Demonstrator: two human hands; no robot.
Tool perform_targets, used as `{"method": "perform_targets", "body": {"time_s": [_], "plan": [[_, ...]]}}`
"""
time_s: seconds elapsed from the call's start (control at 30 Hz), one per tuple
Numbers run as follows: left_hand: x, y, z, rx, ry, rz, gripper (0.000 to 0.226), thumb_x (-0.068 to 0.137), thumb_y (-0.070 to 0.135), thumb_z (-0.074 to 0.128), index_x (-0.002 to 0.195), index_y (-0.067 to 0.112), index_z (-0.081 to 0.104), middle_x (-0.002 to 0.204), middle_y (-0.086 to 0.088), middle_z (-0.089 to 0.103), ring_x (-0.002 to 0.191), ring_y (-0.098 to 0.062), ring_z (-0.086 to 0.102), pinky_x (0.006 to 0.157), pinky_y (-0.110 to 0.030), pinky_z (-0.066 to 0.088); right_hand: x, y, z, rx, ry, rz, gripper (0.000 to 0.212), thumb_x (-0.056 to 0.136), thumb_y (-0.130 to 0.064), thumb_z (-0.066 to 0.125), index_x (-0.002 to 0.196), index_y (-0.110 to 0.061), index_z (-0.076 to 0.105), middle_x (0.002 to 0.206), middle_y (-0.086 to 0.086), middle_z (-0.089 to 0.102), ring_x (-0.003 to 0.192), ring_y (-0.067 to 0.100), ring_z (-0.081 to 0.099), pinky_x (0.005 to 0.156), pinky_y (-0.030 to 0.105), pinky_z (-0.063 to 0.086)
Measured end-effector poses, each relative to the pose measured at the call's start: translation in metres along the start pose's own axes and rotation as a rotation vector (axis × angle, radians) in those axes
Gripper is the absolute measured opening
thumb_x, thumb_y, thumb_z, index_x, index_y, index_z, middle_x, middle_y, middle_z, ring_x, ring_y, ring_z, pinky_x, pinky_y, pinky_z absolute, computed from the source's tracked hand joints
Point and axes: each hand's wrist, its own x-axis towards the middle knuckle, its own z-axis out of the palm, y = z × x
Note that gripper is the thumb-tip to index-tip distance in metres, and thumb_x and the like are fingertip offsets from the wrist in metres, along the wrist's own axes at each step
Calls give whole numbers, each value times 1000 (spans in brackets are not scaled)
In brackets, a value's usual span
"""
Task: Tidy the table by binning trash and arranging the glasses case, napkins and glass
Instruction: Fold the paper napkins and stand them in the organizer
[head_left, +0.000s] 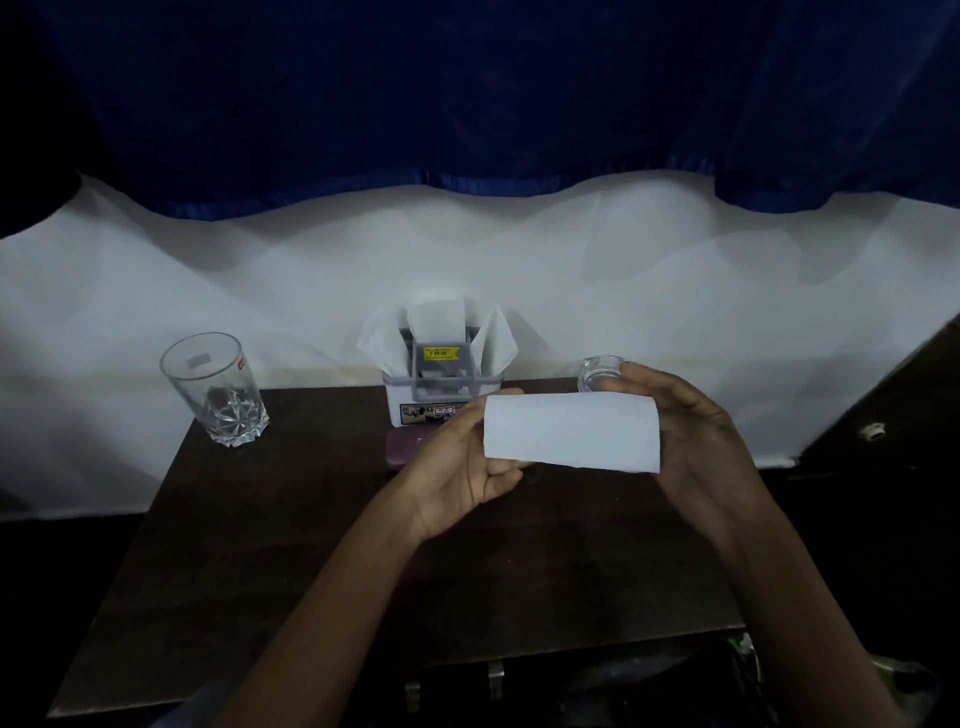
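A folded white napkin (571, 432) hangs above the middle of the dark wooden table (291, 545), held at both ends. My left hand (462, 467) pinches its left edge and my right hand (691, 431) wraps around its right end. Behind it stands a grey napkin holder (441, 387) with several white napkins sticking up. A purple glasses case (408, 448) lies in front of the holder, partly hidden by my left hand. A tall clear glass (218, 389) stands at the table's back left corner.
A small clear glass bowl (600, 375) sits at the back right, just behind my right fingers. White cloth and a dark blue curtain cover the wall behind. Dark clutter lies below the table's front edge at the right.
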Motion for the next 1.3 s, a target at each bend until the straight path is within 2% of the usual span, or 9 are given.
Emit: {"method": "perform_targets", "body": {"time_s": [0.13, 0.27, 0.4, 0.6, 0.73, 0.83, 1.0, 1.17, 1.3], "plan": [[1, 0, 1, -13, -4, -12, 37, 89, 51, 43, 108, 26, 62, 94, 3, 69, 75, -14, 66, 40, -15, 46, 3, 0, -1, 67, 65, 34, 35, 81, 11, 48, 95, -14, 67, 92, 4, 74, 87, 19, 70, 70, 26, 56], [4, -6, 0, 128, 106, 98, 24, 84, 12, 62, 103, 27, 64, 87, 6, 67, 60, -2, 61, 38, -12, 39, 4, 1, 1, 176, 109, 40, 26, 80, 4, 53, 101, -9, 62, 88, 6, 75, 82, 18, 71, 71, 25, 57], [7, -7, -2, 134, 171, 168, 28, 83, 8, 64, 106, 22, 64, 89, 6, 68, 67, -4, 59, 39, -12, 38, 5, 2, -1, 212, 70, 182, 30, 84, -22, 54, 111, -10, 61, 102, 8, 71, 92, 20, 67, 80, 32, 53], [9, -7, -2, 110, 244, 203, 17, 83, 9, 65, 96, 20, 62, 89, 3, 67, 75, -8, 60, 42, -13, 44, 4, 8, 2, -135, 113, 219, 21, 82, -7, 61, 102, -12, 65, 103, 9, 69, 92, 22, 66, 79, 36, 53], [10, -7, -3, 115, 293, 225, 12, 84, 13, 65, 93, 20, 62, 88, 3, 67, 74, -8, 60, 41, -13, 43, 1, 9, 4, -286, 139, 172, 11, 82, 2, 61, 87, -8, 64, 92, 13, 66, 76, 21, 64, 65, 27, 52], [11, -9, -3, 233, 343, 288, 8, 86, 17, 63, 91, 23, 61, 84, 5, 66, 67, -6, 60, 40, -15, 41, 2, 11, 4, -335, 171, 135, 13, 83, 0, 61, 79, -12, 63, 75, 5, 67, 52, 10, 66, 52, 18, 49], [11, -11, -3, 353, 344, 371, 17, 88, 20, 61, 103, 15, 60, 73, 1, 67, 44, -4, 58, 38, -16, 40, 2, 14, 3, -377, 197, 59, 16, 83, -1, 62, 76, -16, 63, 50, -5, 66, 43, 5, 60, 44, 15, 46], [8, -8, -7, 474, 230, 270, 26, 80, 15, 71, 101, 27, 59, 77, 5, 71, 51, -3, 63, 44, -15, 46, 3, 12, 1, -312, 271, -8, 19, 83, 0, 62, 75, -17, 62, 51, -6, 66, 41, 5, 58, 43, 15, 46], [8, -5, -9, 480, 279, 299, 14, 82, 12, 67, 87, 24, 63, 65, 11, 71, 51, 2, 61, 50, -14, 46, 3, 12, 1, -286, 267, -24, 20, 83, 0, 62, 74, -18, 61, 49, -8, 65, 40, 4, 57, 42, 14, 46]]}}
